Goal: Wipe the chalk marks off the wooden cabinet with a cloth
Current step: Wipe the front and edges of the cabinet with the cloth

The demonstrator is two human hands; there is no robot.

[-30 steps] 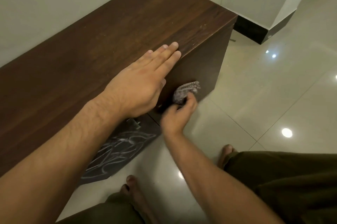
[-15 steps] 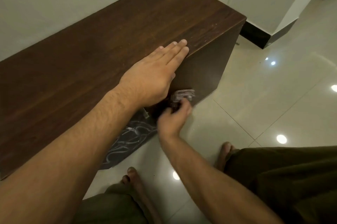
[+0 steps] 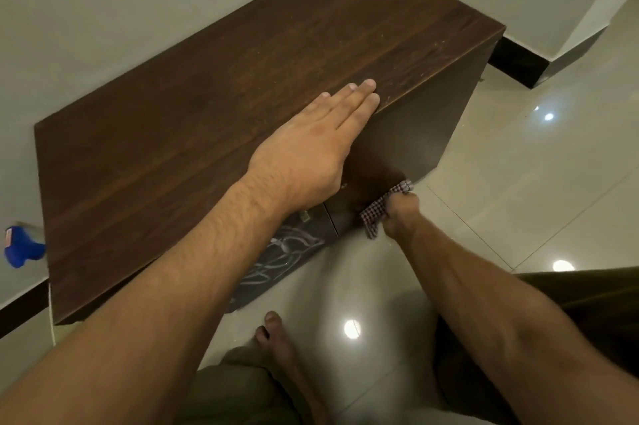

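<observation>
White chalk scribbles (image 3: 276,262) are showing on the dark brown wooden cabinet (image 3: 207,113)'s front. At their 2 o'clock, the right hand (image 3: 401,215) is clutching a checked cloth (image 3: 375,213) against it. Beyond, the left hand (image 3: 311,151) is lying flat on top.

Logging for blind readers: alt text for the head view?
The right hand grips a checked cloth low on the front of the wooden cabinet, the left hand flat on top. Chalk marks show on the front left of the cloth.
</observation>
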